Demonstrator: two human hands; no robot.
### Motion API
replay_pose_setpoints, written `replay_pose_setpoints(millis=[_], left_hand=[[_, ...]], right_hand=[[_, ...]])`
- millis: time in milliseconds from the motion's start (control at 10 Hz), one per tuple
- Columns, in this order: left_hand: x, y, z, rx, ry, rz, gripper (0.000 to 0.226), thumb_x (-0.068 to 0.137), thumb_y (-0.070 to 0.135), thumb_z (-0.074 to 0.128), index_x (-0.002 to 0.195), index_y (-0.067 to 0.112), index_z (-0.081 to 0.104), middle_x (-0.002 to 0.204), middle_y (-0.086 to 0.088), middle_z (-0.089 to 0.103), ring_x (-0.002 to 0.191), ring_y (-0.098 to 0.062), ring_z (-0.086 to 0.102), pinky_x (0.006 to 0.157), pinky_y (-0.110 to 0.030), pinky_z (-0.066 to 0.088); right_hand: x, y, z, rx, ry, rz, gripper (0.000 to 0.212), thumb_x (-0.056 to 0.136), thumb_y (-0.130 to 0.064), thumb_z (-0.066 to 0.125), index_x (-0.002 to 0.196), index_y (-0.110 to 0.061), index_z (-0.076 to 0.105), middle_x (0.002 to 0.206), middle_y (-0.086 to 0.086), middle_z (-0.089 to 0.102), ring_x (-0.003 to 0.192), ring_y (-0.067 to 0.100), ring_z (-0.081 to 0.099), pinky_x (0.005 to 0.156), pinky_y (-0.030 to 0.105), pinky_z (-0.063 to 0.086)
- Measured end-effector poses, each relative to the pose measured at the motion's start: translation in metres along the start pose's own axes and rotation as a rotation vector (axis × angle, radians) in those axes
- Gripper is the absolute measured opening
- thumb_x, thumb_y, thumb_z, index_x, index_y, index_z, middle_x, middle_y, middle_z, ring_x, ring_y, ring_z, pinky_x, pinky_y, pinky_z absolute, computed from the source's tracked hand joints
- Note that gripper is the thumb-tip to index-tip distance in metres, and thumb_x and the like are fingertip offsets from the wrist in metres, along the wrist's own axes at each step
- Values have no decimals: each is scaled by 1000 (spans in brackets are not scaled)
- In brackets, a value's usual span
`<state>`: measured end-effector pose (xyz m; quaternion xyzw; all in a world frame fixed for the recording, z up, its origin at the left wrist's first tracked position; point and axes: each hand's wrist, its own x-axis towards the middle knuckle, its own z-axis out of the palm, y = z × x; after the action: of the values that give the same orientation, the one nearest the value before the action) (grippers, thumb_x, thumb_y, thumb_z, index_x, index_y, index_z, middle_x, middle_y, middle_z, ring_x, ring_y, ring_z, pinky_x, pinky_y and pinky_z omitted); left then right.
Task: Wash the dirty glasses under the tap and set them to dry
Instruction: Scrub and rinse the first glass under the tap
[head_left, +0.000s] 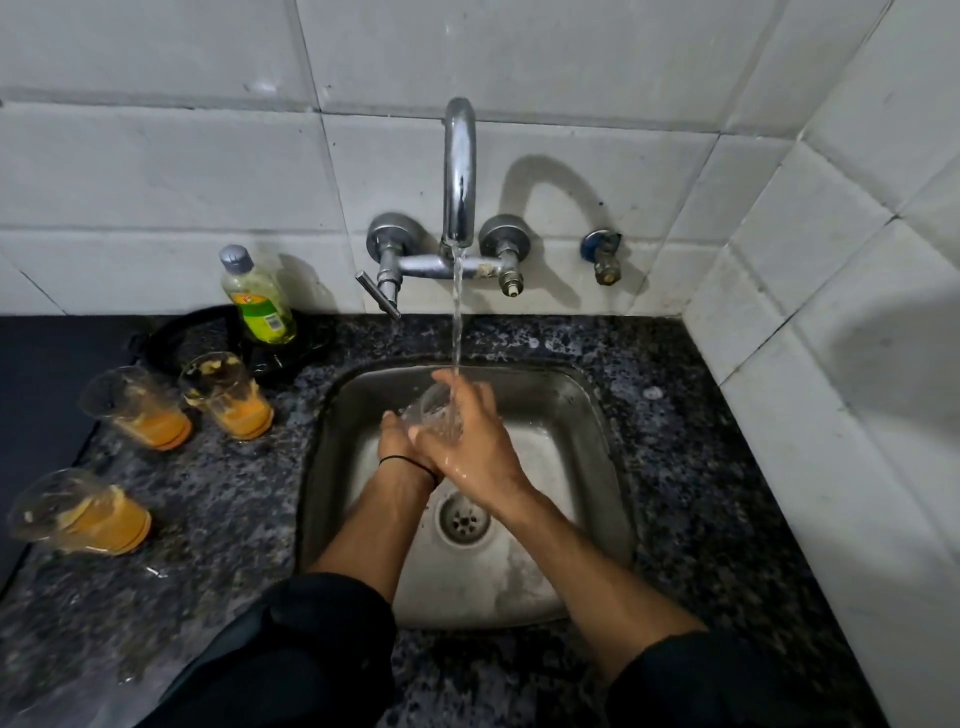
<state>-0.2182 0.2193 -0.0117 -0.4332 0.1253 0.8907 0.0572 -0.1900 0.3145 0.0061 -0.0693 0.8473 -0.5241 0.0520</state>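
Observation:
Over the steel sink (592, 415) I hold a clear glass (434, 413) under the running water of the chrome tap (460, 171). My right hand (467, 441) wraps over the glass from the right. Mostly hidden behind it, my left hand (397, 439) grips the glass from below left. Three dirty glasses with orange residue stand on the counter to the left: one at the far left (137, 408), one beside it (226, 395), and one nearer the front left (78, 512).
A dish soap bottle (257, 296) stands on a black round object behind the dirty glasses. The speckled granite counter (701, 467) surrounds the sink. A dark mat (41, 395) lies at far left. White tiled walls rise behind and to the right.

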Motion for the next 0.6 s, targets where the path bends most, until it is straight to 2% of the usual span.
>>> replay_pose_setpoints(millis=[100,200,300,400,500,600], left_hand=[[-5,9,-1,947,-187,-89,56,106,39,13,156,13,16,161,-11,27,135,-11,43,76,-25,54],[16,10,-14,632,-168,18,48,106,32,25,149,14,38,143,-6,52,127,-22,54,58,-29,48],[18,6,-15,529,-145,-79,31,104,26,33,101,12,61,91,-7,60,79,-20,58,67,-33,47],[19,6,-13,483,-222,-163,43,102,30,36,90,0,64,78,-17,70,71,-27,68,73,-35,47],[18,3,-16,543,-315,-146,42,98,37,44,92,6,73,82,-11,71,69,-23,63,58,-30,46],[19,3,-24,403,-334,-162,35,97,31,48,89,6,72,82,-11,69,68,-21,61,59,-30,53]], right_hand=[[-4,10,-21,-300,-191,-233,79,89,-42,69,155,-32,27,146,2,34,133,19,37,106,32,40],[0,18,-32,-747,-97,-523,74,88,-51,66,150,-22,39,149,10,37,135,27,36,111,41,34],[-1,16,-31,-888,23,-737,44,86,-40,70,120,-14,61,122,8,58,112,24,52,102,43,31],[0,11,-33,-863,-277,-620,21,90,-23,62,111,-19,66,111,2,68,106,22,61,101,41,37],[10,4,-41,-802,-397,-364,19,94,-30,59,109,-27,71,109,-1,71,104,22,64,99,41,47],[24,-6,-51,-689,-371,-196,13,93,-32,63,88,-25,74,90,-7,72,94,16,63,102,41,42]])
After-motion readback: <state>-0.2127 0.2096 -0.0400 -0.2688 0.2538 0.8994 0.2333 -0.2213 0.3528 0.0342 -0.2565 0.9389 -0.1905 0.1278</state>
